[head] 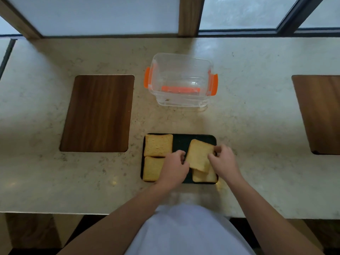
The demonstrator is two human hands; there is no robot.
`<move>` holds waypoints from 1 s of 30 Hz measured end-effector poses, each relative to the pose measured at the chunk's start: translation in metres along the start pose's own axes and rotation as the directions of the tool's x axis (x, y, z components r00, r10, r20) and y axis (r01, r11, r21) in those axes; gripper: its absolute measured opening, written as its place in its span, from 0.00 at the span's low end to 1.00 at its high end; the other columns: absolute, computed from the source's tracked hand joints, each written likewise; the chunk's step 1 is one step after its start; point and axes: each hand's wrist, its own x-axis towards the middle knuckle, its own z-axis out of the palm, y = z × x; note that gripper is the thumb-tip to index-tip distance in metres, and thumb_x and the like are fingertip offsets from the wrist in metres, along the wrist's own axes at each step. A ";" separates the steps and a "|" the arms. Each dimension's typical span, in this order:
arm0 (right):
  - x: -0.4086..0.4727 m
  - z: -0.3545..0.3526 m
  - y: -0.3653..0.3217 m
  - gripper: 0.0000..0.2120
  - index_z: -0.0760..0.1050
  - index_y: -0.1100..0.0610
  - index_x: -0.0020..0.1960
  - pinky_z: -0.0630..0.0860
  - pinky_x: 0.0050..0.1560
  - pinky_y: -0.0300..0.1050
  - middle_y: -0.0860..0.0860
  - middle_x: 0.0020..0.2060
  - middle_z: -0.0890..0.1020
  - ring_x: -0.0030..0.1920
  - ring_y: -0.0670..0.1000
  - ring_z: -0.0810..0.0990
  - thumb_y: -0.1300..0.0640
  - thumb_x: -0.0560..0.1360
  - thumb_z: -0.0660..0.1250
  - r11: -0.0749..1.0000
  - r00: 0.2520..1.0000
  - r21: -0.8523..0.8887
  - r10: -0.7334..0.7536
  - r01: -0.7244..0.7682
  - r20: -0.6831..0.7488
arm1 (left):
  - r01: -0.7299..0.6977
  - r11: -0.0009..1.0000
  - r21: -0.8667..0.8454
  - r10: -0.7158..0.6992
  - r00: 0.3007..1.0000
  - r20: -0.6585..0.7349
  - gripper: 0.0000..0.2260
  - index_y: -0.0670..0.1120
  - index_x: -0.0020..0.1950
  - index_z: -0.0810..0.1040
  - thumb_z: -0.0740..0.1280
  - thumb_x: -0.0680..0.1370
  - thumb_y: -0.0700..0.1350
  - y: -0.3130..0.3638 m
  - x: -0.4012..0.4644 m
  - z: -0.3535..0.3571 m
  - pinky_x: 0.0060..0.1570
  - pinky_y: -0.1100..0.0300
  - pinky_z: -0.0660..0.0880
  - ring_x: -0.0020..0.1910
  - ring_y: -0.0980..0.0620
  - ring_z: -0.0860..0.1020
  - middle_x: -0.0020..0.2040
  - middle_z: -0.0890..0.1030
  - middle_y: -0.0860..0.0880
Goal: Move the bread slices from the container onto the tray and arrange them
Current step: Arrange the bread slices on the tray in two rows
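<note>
Four bread slices are on the black tray (195,139), which sits near the front edge of the tabletop (257,126), about midway along it. The tilted slice (199,155) lies at the tray's right side, turned at an angle, its near corner overlapping the slice beneath it (201,177), which lies in the tray's front right corner. Both hands hold this tilted slice: the left hand (173,170) has its grip closed on the slice's left edge, fingers curled in, and the right hand (223,161) pinches the slice's right edge near its far corner, thumb and fingers together on the bread. Along the tray's left side two more slices lie flat, one in the back left corner (158,145) and one in the front left corner (152,169), their edges touching; the left hand covers part of the front one. A strip of bare tray shows between the back left slice and the tilted slice.

Beyond the tray, toward the back edge of the tabletop and well apart from it, stands the clear plastic container (181,80) with orange latches on its left and right sides; no bread shows inside it. A dark wooden inset panel (97,113) lies left of the tray and container, and another wooden panel (320,111) sits at the right edge of the view.
</note>
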 end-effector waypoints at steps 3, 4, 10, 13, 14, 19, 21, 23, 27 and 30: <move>-0.002 0.001 -0.002 0.22 0.71 0.58 0.66 0.72 0.42 0.43 0.51 0.52 0.77 0.47 0.49 0.76 0.53 0.74 0.69 0.981 0.995 0.165 0.098 -0.102 0.033 | 0.106 0.994 -0.022 -0.106 0.994 0.031 0.22 0.45 0.70 0.72 0.67 0.76 0.42 0.010 0.005 0.013 0.33 0.71 0.69 0.37 0.65 0.74 0.48 0.78 0.56; -0.003 0.003 -0.002 0.23 0.70 0.58 0.66 0.71 0.40 0.43 0.50 0.51 0.78 0.45 0.48 0.76 0.54 0.74 0.69 0.974 0.994 0.196 0.106 -0.112 0.037 | 0.110 0.994 -0.010 -0.110 0.994 0.020 0.22 0.45 0.70 0.72 0.67 0.76 0.42 0.012 0.007 0.014 0.33 0.71 0.68 0.37 0.65 0.73 0.52 0.80 0.53; -0.009 -0.003 -0.003 0.29 0.66 0.58 0.71 0.82 0.50 0.53 0.49 0.48 0.78 0.48 0.50 0.81 0.54 0.74 0.70 0.920 0.979 0.348 0.132 -0.179 0.155 | 0.072 0.995 -0.070 -0.076 0.996 -0.050 0.24 0.48 0.71 0.70 0.67 0.75 0.41 0.020 0.022 0.001 0.47 0.68 0.70 0.53 0.59 0.76 0.64 0.76 0.50; -0.013 -0.008 0.001 0.25 0.69 0.58 0.69 0.82 0.54 0.54 0.51 0.50 0.79 0.51 0.51 0.81 0.50 0.75 0.68 0.941 0.959 0.282 0.116 -0.190 0.258 | 0.117 0.983 -0.143 -0.139 0.979 -0.151 0.23 0.48 0.71 0.69 0.66 0.76 0.42 0.021 0.030 -0.013 0.53 0.60 0.75 0.56 0.57 0.75 0.65 0.75 0.50; -0.013 -0.010 0.005 0.24 0.70 0.58 0.68 0.81 0.55 0.53 0.51 0.53 0.79 0.52 0.51 0.80 0.50 0.75 0.68 0.968 0.968 0.213 0.081 -0.133 0.237 | 0.128 0.976 -0.179 -0.161 0.970 -0.182 0.22 0.48 0.71 0.69 0.66 0.77 0.42 0.021 0.027 -0.015 0.58 0.56 0.74 0.60 0.54 0.74 0.66 0.75 0.50; -0.012 -0.013 0.021 0.23 0.70 0.59 0.67 0.75 0.47 0.48 0.54 0.58 0.74 0.51 0.52 0.76 0.50 0.76 0.65 0.999 0.991 -0.018 0.037 -0.035 0.125 | 0.313 0.914 -0.259 -0.317 0.948 0.029 0.19 0.48 0.66 0.72 0.67 0.76 0.45 0.009 -0.015 0.003 0.50 0.58 0.76 0.51 0.55 0.78 0.56 0.78 0.51; -0.016 -0.009 0.024 0.22 0.70 0.59 0.65 0.78 0.47 0.51 0.54 0.56 0.76 0.50 0.53 0.77 0.50 0.75 0.66 0.996 0.982 -0.038 0.090 -0.084 0.169 | 0.488 0.804 -0.340 -0.433 0.872 0.227 0.22 0.45 0.68 0.71 0.69 0.75 0.44 0.007 -0.027 0.015 0.54 0.53 0.79 0.52 0.51 0.79 0.54 0.79 0.47; -0.022 -0.004 0.024 0.24 0.68 0.59 0.66 0.80 0.49 0.53 0.55 0.57 0.75 0.51 0.54 0.78 0.49 0.75 0.66 0.995 0.981 -0.042 0.093 -0.087 0.173 | 0.544 0.735 -0.404 -0.482 0.839 0.254 0.23 0.41 0.70 0.69 0.69 0.76 0.42 0.008 -0.026 0.023 0.55 0.51 0.79 0.51 0.48 0.80 0.54 0.79 0.43; -0.024 0.002 0.022 0.28 0.64 0.55 0.74 0.77 0.54 0.51 0.55 0.65 0.69 0.61 0.55 0.73 0.50 0.76 0.65 0.984 0.995 -0.148 -0.100 0.100 0.009 | 0.507 0.647 -0.570 -0.520 0.839 0.157 0.24 0.41 0.72 0.66 0.67 0.77 0.38 0.013 -0.008 0.020 0.55 0.50 0.79 0.53 0.46 0.79 0.57 0.77 0.41; -0.016 0.003 0.013 0.27 0.66 0.56 0.73 0.74 0.61 0.51 0.55 0.67 0.70 0.64 0.55 0.71 0.49 0.77 0.64 0.966 0.989 -0.212 -0.148 0.151 0.029 | 0.434 0.691 -0.578 -0.473 0.876 0.093 0.24 0.43 0.72 0.68 0.67 0.76 0.37 0.015 -0.002 0.010 0.57 0.50 0.78 0.56 0.47 0.78 0.60 0.76 0.42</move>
